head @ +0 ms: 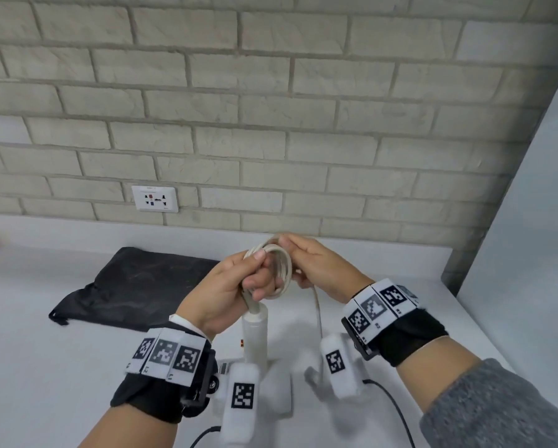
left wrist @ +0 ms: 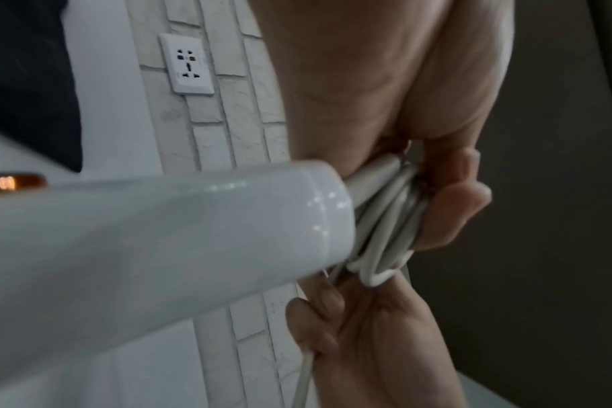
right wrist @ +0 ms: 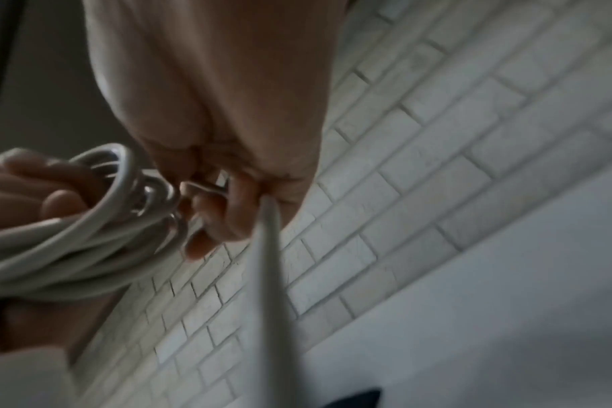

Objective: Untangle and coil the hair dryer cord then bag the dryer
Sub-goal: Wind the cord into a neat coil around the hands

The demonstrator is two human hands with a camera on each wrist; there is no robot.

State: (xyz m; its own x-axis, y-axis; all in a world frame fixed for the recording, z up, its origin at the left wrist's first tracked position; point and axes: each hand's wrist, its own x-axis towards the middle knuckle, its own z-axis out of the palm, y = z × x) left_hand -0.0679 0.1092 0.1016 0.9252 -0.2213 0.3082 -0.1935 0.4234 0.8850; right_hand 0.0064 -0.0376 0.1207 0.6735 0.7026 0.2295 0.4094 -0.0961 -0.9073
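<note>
Both hands work above the white counter (head: 77, 367). Left hand (head: 229, 286) grips the coiled cord (head: 282, 270), with the white hair dryer (head: 255, 334) hanging under it. Right hand (head: 316, 263) pinches the cord's loose part beside the coil. Black bag (head: 135, 282) lies flat on the counter at the left.

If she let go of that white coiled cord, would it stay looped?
Probably not: the white coiled cord looks springy, its loops already uneven in the left hand. It seems smooth, so likely slippery. The loose tail below the right hand hangs limp.
</note>
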